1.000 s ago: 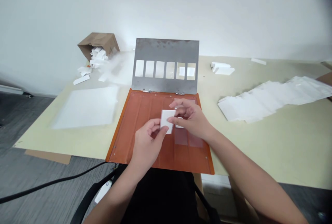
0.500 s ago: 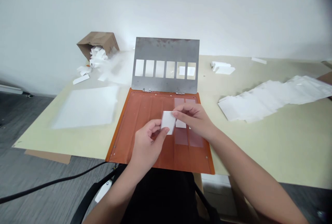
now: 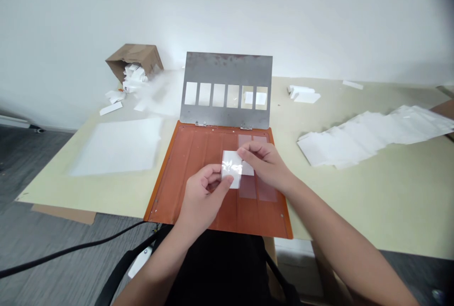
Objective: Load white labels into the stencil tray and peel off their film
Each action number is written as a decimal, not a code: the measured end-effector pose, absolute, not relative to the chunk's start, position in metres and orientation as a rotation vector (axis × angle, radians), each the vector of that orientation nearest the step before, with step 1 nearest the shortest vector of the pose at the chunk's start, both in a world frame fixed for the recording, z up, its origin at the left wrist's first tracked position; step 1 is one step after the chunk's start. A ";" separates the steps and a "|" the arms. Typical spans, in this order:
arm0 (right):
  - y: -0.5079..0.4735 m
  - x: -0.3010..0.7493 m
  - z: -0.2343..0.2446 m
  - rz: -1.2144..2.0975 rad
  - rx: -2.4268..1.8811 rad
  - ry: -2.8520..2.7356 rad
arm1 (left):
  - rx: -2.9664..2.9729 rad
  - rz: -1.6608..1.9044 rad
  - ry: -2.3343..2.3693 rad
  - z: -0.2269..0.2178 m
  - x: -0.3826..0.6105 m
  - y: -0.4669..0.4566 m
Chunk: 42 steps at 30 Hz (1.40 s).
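Note:
Between my two hands is a small white card with a glossy clear surface, tilted up over an orange hinged board. My left hand pinches its lower left part, thumb in front. At the upper right corner, my right hand pinches it between thumb and fingers. Behind the card, another white piece lies on a clear film strip. A second film strip lies beside it, partly covered by my right hand. The grey metal flap with several rectangular windows stands raised at the back.
A tipped cardboard box spills white scraps at the back left. Thin translucent sheets lie left of the board. On the right are a long fanned row of white sheets and a small white stack. A black cable runs at lower left.
The card has tilted slightly, and bright reflections now show on its face. Both hands keep their pinch and have shifted only a little.

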State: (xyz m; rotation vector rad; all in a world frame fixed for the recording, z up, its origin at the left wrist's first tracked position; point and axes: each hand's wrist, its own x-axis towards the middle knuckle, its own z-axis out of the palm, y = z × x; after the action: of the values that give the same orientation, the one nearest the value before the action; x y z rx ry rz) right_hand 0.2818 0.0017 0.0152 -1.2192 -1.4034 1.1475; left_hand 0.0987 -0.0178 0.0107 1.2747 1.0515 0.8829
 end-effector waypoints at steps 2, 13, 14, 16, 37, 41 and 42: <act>0.002 0.282 0.015 1.158 -1.217 -1.411 | 1.261 0.892 1.057 0.011 0.099 -0.018; 0.001 0.285 0.015 1.300 -1.250 -1.550 | 1.257 0.931 1.063 0.011 0.098 -0.018; 0.001 0.285 0.016 1.298 -1.253 -1.556 | 1.267 0.933 1.065 0.011 0.098 -0.018; 0.000 0.285 0.016 1.294 -1.255 -1.576 | 1.294 0.943 1.076 0.011 0.097 -0.019; -0.001 0.288 0.013 1.109 -1.182 -1.558 | 1.546 0.896 1.136 0.009 0.095 -0.023; 0.004 0.291 0.011 1.052 -1.164 -1.595 | 1.607 0.876 1.141 0.006 0.096 -0.024; 0.006 0.295 0.011 1.022 -1.163 -1.585 | 1.622 0.877 1.144 0.006 0.096 -0.025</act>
State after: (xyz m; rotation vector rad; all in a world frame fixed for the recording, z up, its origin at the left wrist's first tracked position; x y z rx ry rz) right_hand 0.2949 0.0057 0.0115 -1.1634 -1.5847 1.0217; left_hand 0.0962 -0.0248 0.0058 1.6223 1.1436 0.8773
